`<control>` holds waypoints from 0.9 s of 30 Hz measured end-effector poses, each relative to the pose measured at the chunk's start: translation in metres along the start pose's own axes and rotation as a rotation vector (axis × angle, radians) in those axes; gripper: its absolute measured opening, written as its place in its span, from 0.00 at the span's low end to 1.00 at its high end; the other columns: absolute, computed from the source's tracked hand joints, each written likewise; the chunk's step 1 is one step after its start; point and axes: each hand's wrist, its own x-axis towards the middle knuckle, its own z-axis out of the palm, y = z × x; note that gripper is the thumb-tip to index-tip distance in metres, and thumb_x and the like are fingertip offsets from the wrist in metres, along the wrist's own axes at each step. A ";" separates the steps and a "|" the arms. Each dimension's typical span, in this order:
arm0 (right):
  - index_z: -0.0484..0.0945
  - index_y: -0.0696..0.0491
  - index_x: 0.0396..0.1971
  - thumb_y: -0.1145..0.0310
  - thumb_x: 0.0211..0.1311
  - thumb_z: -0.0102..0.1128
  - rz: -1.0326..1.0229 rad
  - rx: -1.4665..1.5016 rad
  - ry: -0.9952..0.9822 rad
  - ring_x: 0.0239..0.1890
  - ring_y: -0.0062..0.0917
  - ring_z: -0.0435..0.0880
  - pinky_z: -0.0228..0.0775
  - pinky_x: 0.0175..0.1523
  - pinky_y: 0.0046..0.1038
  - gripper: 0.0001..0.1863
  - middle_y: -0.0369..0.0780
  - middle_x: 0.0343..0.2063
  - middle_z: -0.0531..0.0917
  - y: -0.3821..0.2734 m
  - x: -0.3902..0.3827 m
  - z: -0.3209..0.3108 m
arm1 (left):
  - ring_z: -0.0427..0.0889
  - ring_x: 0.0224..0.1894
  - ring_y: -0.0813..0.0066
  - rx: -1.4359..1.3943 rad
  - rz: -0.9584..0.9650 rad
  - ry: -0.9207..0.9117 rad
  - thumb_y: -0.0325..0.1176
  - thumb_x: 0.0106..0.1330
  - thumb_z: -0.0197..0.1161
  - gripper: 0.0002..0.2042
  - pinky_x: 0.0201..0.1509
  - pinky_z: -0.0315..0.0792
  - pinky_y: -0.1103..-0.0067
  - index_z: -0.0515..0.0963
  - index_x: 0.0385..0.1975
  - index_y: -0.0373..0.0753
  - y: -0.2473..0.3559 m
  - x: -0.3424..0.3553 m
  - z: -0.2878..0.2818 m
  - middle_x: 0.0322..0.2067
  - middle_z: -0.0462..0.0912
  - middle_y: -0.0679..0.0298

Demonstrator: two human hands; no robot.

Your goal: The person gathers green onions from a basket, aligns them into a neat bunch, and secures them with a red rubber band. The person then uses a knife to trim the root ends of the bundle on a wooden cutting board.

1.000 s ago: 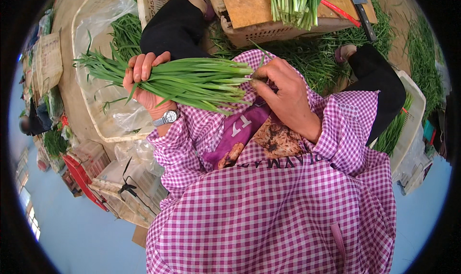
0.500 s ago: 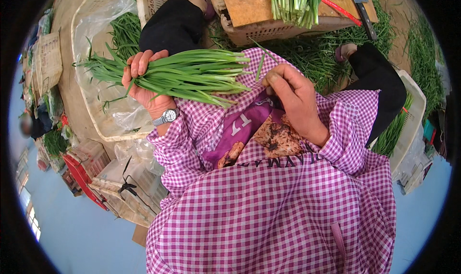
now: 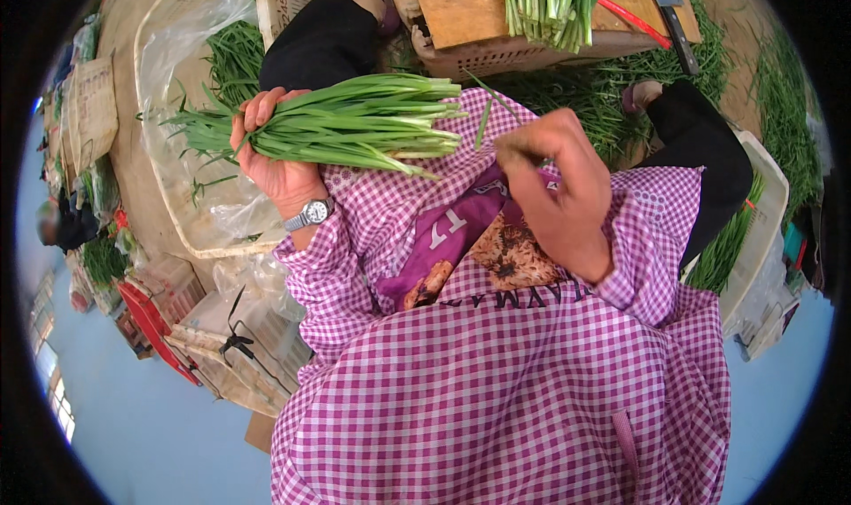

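My left hand [image 3: 277,164] is closed around the leafy part of a bunch of garlic chives [image 3: 372,120]. Its pale cut ends point right, toward my right hand [image 3: 563,195], and its green tips stick out on the left. My right hand is beside those ends, apart from them, thumb and fingers drawn together in a slightly blurred pinch. Whether anything is in the pinch is hidden. A loose green blade [image 3: 483,124] lies on my checked sleeve cloth between the bunch and my right hand.
Ahead, a wooden board [image 3: 456,9] on a crate carries another chive bunch [image 3: 551,13], a red strip [image 3: 634,22] and a knife [image 3: 678,40]. A plastic-lined crate [image 3: 182,226] with chives stands left; another crate [image 3: 767,204] stands right. Loose greens [image 3: 589,106] litter the floor.
My right hand has lifted slightly and turned, its fingers more curled. The bunch in my left hand has tilted a little, its cut ends higher.
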 end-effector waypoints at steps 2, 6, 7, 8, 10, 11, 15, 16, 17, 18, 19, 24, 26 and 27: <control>0.78 0.56 0.29 0.80 0.43 0.64 -0.074 -0.018 -0.106 0.26 0.29 0.74 0.64 0.31 0.27 0.09 0.39 0.23 0.76 -0.010 0.002 0.001 | 0.65 0.34 0.76 -0.020 -0.017 0.004 0.26 0.61 0.51 0.05 0.49 0.60 0.70 0.63 0.25 0.42 0.007 0.002 -0.004 0.25 0.65 0.70; 0.80 0.56 0.31 0.77 0.43 0.65 -0.108 -0.154 -0.162 0.27 0.29 0.72 0.60 0.33 0.28 0.11 0.37 0.23 0.75 -0.005 0.010 0.017 | 0.65 0.36 0.72 -0.034 -0.067 0.019 0.24 0.61 0.50 0.05 0.49 0.63 0.72 0.63 0.25 0.40 0.010 0.007 -0.007 0.27 0.64 0.66; 0.80 0.56 0.31 0.76 0.44 0.65 -0.101 -0.187 -0.162 0.28 0.29 0.72 0.60 0.33 0.28 0.11 0.37 0.23 0.75 -0.002 0.012 0.020 | 0.65 0.36 0.72 -0.085 -0.114 0.006 0.24 0.61 0.50 0.05 0.49 0.63 0.73 0.63 0.25 0.39 0.010 0.006 -0.006 0.27 0.64 0.66; 0.80 0.56 0.31 0.73 0.44 0.65 -0.103 -0.187 -0.168 0.28 0.29 0.71 0.59 0.34 0.28 0.11 0.37 0.24 0.74 0.002 0.012 0.024 | 0.65 0.37 0.72 -0.083 -0.109 0.024 0.23 0.61 0.50 0.05 0.49 0.64 0.75 0.63 0.26 0.39 0.010 0.007 -0.005 0.27 0.64 0.66; 0.78 0.55 0.30 0.71 0.44 0.65 -0.103 -0.201 -0.167 0.29 0.29 0.71 0.59 0.34 0.30 0.11 0.37 0.23 0.72 0.002 0.014 0.029 | 0.65 0.35 0.72 -0.058 -0.075 0.106 0.25 0.62 0.51 0.06 0.48 0.64 0.74 0.63 0.24 0.39 0.010 0.008 -0.001 0.25 0.65 0.67; 0.78 0.54 0.29 0.69 0.44 0.66 -0.103 -0.210 -0.168 0.29 0.30 0.71 0.59 0.34 0.30 0.11 0.36 0.23 0.71 0.001 0.014 0.031 | 0.65 0.35 0.72 -0.047 -0.057 0.147 0.26 0.62 0.52 0.07 0.48 0.63 0.74 0.63 0.23 0.40 0.010 0.009 0.000 0.24 0.65 0.67; 0.79 0.54 0.28 0.66 0.42 0.68 -0.076 -0.223 -0.177 0.31 0.30 0.71 0.58 0.34 0.31 0.12 0.36 0.24 0.72 -0.002 0.019 0.035 | 0.66 0.34 0.72 -0.053 -0.083 0.130 0.27 0.63 0.51 0.07 0.46 0.65 0.75 0.63 0.23 0.40 0.013 0.011 -0.003 0.24 0.66 0.67; 0.79 0.54 0.28 0.66 0.42 0.68 -0.076 -0.213 -0.173 0.31 0.30 0.71 0.58 0.34 0.31 0.12 0.36 0.24 0.73 -0.002 0.021 0.037 | 0.66 0.34 0.72 0.049 -0.031 0.141 0.28 0.64 0.51 0.07 0.46 0.65 0.75 0.63 0.23 0.40 0.010 0.010 -0.004 0.24 0.66 0.67; 0.79 0.54 0.27 0.65 0.42 0.68 -0.077 -0.202 -0.167 0.31 0.30 0.71 0.58 0.34 0.31 0.12 0.36 0.24 0.73 -0.002 0.022 0.040 | 0.66 0.34 0.72 0.055 -0.036 0.127 0.28 0.64 0.51 0.07 0.46 0.65 0.75 0.63 0.23 0.40 0.009 0.010 -0.004 0.24 0.66 0.67; 0.79 0.56 0.28 0.67 0.42 0.68 -0.060 -0.184 -0.175 0.30 0.30 0.71 0.60 0.36 0.31 0.13 0.37 0.25 0.74 -0.002 0.023 0.042 | 0.66 0.34 0.72 0.060 -0.040 0.113 0.28 0.64 0.51 0.07 0.46 0.65 0.75 0.63 0.24 0.40 0.009 0.011 -0.005 0.24 0.66 0.67; 0.79 0.57 0.30 0.69 0.42 0.68 -0.043 -0.167 -0.184 0.29 0.31 0.71 0.61 0.37 0.30 0.13 0.38 0.26 0.76 -0.003 0.023 0.044 | 0.66 0.34 0.72 0.066 -0.044 0.099 0.28 0.65 0.51 0.07 0.46 0.65 0.75 0.63 0.24 0.40 0.009 0.010 -0.005 0.24 0.66 0.67; 0.78 0.60 0.30 0.76 0.47 0.65 0.063 0.013 -0.135 0.26 0.25 0.72 0.63 0.37 0.25 0.09 0.37 0.28 0.78 0.004 0.020 0.054 | 0.67 0.34 0.72 0.066 -0.039 0.105 0.30 0.65 0.51 0.08 0.46 0.65 0.75 0.64 0.24 0.40 0.006 0.011 -0.005 0.24 0.66 0.67; 0.78 0.60 0.30 0.78 0.49 0.63 0.150 0.099 -0.122 0.25 0.20 0.71 0.63 0.35 0.22 0.07 0.35 0.27 0.77 0.005 0.017 0.055 | 0.67 0.34 0.72 0.075 -0.030 0.123 0.30 0.65 0.51 0.08 0.46 0.65 0.75 0.64 0.24 0.39 0.006 0.010 -0.005 0.24 0.66 0.67; 0.78 0.60 0.30 0.78 0.50 0.62 0.240 0.157 -0.137 0.26 0.18 0.71 0.62 0.34 0.20 0.06 0.35 0.27 0.77 0.003 0.018 0.051 | 0.67 0.34 0.71 0.079 -0.025 0.133 0.30 0.65 0.51 0.08 0.46 0.65 0.75 0.64 0.24 0.39 0.006 0.010 -0.005 0.24 0.66 0.66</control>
